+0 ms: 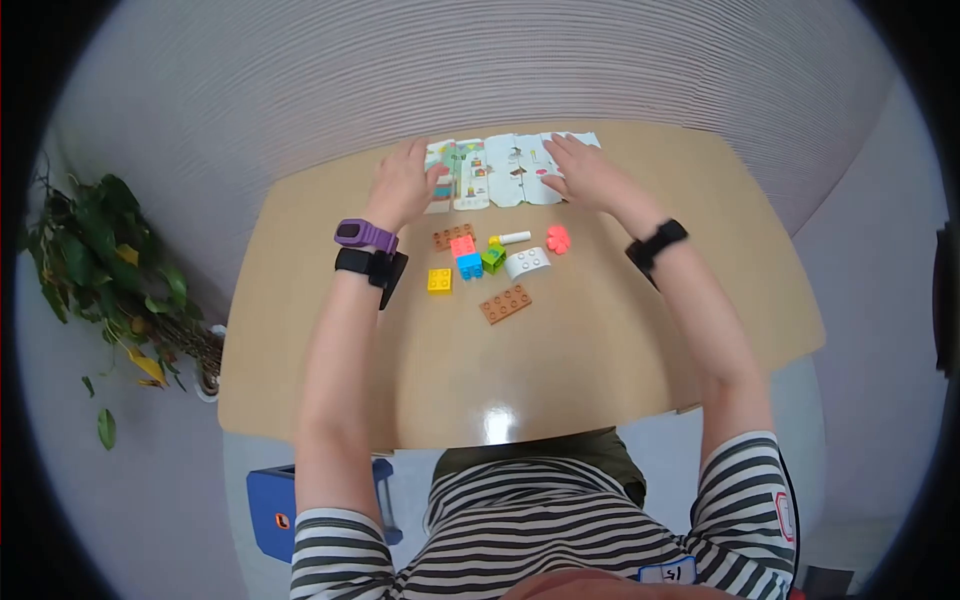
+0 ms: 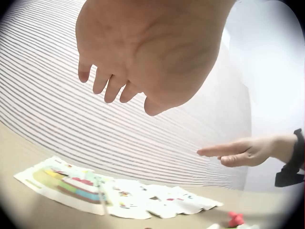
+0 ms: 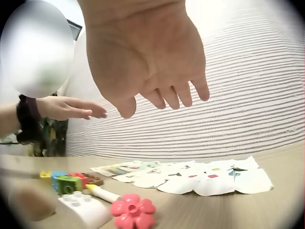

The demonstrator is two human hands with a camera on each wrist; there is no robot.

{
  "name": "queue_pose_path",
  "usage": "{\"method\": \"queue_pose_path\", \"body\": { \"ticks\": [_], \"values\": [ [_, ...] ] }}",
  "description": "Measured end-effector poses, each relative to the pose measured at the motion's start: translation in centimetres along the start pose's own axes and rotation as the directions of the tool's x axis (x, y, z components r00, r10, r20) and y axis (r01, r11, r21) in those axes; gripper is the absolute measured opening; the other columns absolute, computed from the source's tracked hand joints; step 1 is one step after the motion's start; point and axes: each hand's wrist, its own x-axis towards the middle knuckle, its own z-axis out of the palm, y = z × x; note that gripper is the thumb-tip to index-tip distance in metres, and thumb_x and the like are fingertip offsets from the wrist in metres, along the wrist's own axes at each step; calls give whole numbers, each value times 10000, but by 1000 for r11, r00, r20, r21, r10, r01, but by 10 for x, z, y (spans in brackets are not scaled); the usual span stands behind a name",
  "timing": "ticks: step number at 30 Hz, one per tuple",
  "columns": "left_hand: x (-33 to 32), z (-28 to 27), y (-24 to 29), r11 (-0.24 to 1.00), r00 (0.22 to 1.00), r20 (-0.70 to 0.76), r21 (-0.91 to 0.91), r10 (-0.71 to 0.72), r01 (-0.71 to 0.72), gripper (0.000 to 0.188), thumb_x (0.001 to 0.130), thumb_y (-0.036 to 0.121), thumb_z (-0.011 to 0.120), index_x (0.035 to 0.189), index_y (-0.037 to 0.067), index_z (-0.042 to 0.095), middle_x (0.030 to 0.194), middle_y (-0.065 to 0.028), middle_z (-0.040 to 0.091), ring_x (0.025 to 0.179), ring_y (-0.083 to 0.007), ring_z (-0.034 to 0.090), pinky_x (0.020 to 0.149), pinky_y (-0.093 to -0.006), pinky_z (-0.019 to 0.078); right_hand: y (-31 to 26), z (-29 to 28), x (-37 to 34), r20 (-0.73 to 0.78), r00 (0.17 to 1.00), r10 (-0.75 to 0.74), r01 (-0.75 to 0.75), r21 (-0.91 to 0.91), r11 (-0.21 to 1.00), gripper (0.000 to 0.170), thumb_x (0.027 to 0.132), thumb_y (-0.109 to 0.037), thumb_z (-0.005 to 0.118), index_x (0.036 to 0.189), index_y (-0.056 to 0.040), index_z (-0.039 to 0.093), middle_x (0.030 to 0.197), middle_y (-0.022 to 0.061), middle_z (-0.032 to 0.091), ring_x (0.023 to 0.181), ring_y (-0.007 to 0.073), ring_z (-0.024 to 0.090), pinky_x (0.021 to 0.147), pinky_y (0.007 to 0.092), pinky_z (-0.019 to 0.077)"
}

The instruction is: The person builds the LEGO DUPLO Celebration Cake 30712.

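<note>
- Seen from above, a person in a striped top (image 1: 540,510) sits at a light wood table (image 1: 600,350), with both arms reaching toward the far edge.
- The left hand (image 1: 400,187) is raised above the left end of a paper sheet (image 1: 508,172). Its fingers are relaxed and slightly spread, held open around nothing, and the wrist views show it well clear of the paper.
- The right hand (image 1: 590,180) hovers over the right end of the sheet, palm down. Its fingers are extended and a little apart, gripping nothing and touching nothing.
- The sheet lies near the far edge of the table, creased into panels, with small coloured pictures and a wavy lower edge. The left wrist view shows a larger multicoloured picture at its left end.
- Nearer the person is a loose group of toy pieces. A brown block (image 1: 440,239) lies at the back left, with a coral block (image 1: 462,246) and a blue block (image 1: 470,266) just in front.
- A green block (image 1: 494,260) is beside the blue block; a white stick with a yellow tip (image 1: 515,238) lies behind.
- To the right are a curved white piece (image 1: 527,264) with 4 studs and a coral flower (image 1: 558,239).
- A yellow block (image 1: 440,281) with 4 studs sits at the left, and a brown 8-stud block (image 1: 506,304) lies nearest the person.
- A leafy plant (image 1: 110,240) stands left of the table.
</note>
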Motion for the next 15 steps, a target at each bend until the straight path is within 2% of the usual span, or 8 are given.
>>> {"method": "queue_pose_path", "body": {
  "ticks": [1,4,9,12,15],
  "values": [
    [2,9,-12,998,999,-38,66,-22,24,453,892,290,551,1246,11,506,1243,-155,546,1159,-323,502,966,-476,390,-2,3,13,9,999,31,-31,-14,999,579,951,-387,482,1405,-47,363,1449,166,375,1361,325,317,1099,461,302],
    [-1,28,-27,961,995,-5,257,-104,102,479,888,327,547,1257,26,502,1292,-137,505,1214,-297,459,975,-505,371,0,31,46,27,994,107,-106,-64,992,603,941,-435,476,1424,-97,352,1473,141,346,1374,324,295,1093,509,288],
    [0,49,-30,947,985,1,277,-171,164,529,899,373,512,1297,27,476,1311,-135,481,1251,-291,426,987,-523,358,1,41,63,11,980,200,-199,-62,978,603,924,-473,490,1438,-191,351,1478,122,339,1375,355,281,1079,539,288],
    [5,50,-31,952,972,55,222,-227,210,556,907,389,493,1327,28,452,1343,-134,463,1273,-293,408,998,-530,348,-8,38,64,66,972,226,-224,-36,974,635,938,-467,467,1479,-208,257,1509,127,274,1388,359,250,1100,543,264],
    [7,48,-29,945,958,98,219,-269,243,576,915,410,473,1345,29,433,1378,-133,440,1293,-296,390,1012,-544,333,-12,40,65,93,970,226,-226,-15,974,645,939,-472,461,1487,-221,233,1510,133,268,1387,361,251,1101,543,265]
  ]
}}
